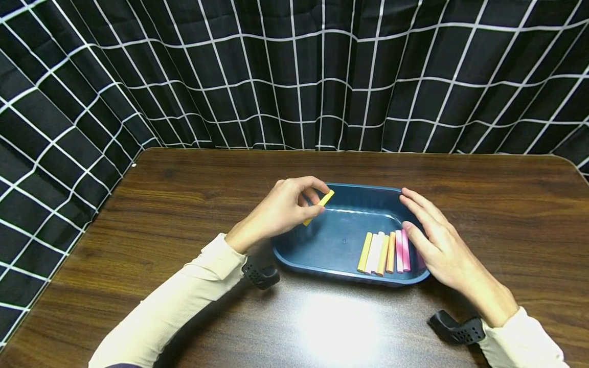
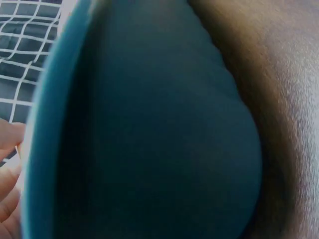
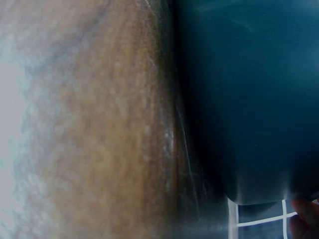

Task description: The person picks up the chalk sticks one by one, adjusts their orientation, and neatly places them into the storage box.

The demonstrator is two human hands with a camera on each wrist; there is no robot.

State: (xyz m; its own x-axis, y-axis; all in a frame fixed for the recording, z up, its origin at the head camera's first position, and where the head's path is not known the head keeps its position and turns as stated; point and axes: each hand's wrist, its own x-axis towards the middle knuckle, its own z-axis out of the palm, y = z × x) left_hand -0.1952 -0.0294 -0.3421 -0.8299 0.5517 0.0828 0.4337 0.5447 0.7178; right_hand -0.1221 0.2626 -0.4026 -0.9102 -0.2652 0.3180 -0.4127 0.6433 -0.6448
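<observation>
A yellow chalk stick (image 1: 326, 198) is pinched between the thumb and fingers of my left hand (image 1: 287, 207), over the left part of a blue plastic tray (image 1: 329, 245). Inside the tray, at its right end, lies a side-by-side row of several chalk sticks (image 1: 376, 253) in yellow, white, orange and pink. My right hand (image 1: 437, 245) is at the tray's right rim with its fingers extended and holds no chalk. Both wrist views are mostly filled by the tray's outer wall (image 2: 169, 124), with only bits of fingers at the edge.
The tray stands on a brown wood-grain table (image 1: 207, 189) with a bright glare spot in front of it. Behind and to the left hangs a black curtain (image 1: 276, 66) with a white grid. Black straps (image 1: 261, 275) are on both wrists.
</observation>
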